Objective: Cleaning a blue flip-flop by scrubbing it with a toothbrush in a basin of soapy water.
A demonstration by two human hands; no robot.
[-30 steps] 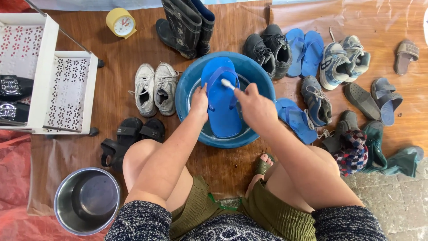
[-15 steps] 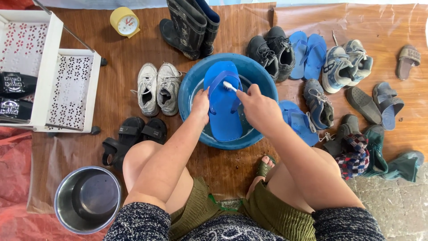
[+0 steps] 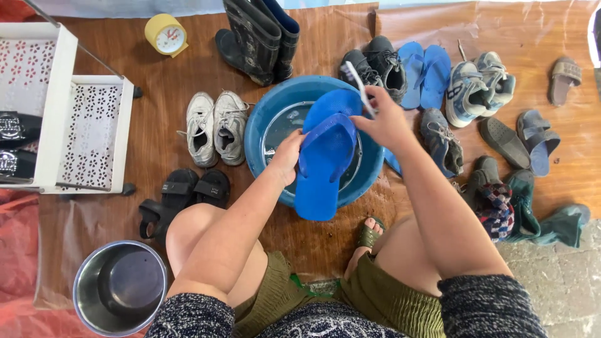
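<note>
Now we are holding a blue flip-flop (image 3: 325, 166) over the blue basin (image 3: 266, 116), which is holding a little water; our left hand (image 3: 286, 156) is gripping its left edge. Our right hand (image 3: 383, 119) is closing around a white toothbrush (image 3: 358, 86) just above the basin's rim. Lower left, an empty steel pot (image 3: 119, 288) is sitting; a white rack (image 3: 87, 134) is standing at left.

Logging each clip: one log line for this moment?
left hand: holds blue flip-flop | right hand: toothbrush raised | over blue basin
</note>
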